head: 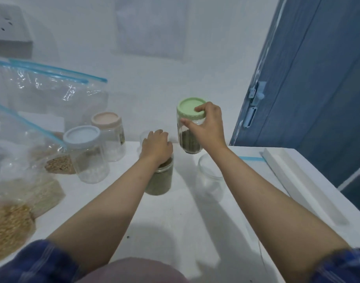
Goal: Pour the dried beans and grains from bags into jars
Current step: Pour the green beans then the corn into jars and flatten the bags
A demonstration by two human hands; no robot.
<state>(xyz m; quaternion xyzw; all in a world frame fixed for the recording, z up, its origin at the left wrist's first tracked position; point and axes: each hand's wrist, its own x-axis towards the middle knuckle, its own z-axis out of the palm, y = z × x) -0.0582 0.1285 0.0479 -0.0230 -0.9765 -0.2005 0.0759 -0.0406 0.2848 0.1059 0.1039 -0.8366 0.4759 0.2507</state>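
Observation:
My right hand [207, 127] grips a glass jar with a green lid [188, 127] by its lid and neck and holds it above the white table [175, 221]. The jar is about half full of dark green beans. My left hand [157, 146] is curled over the top of a lidless jar [159, 180] full of greenish grains that stands on the table. An empty lidless glass jar [210, 174] stands under my right forearm. Zip bags of tan grains [10, 225] and pale grains [46, 193] lie at the left.
A blue-lidded jar [85, 154] and a pink-lidded jar [110, 135] stand left of centre. Empty clear zip bags [52, 88] lean on the wall behind. Another glass [144, 136] peeks from behind my left hand. A white tray [301, 184] lies at the right edge, near a blue door [307, 78].

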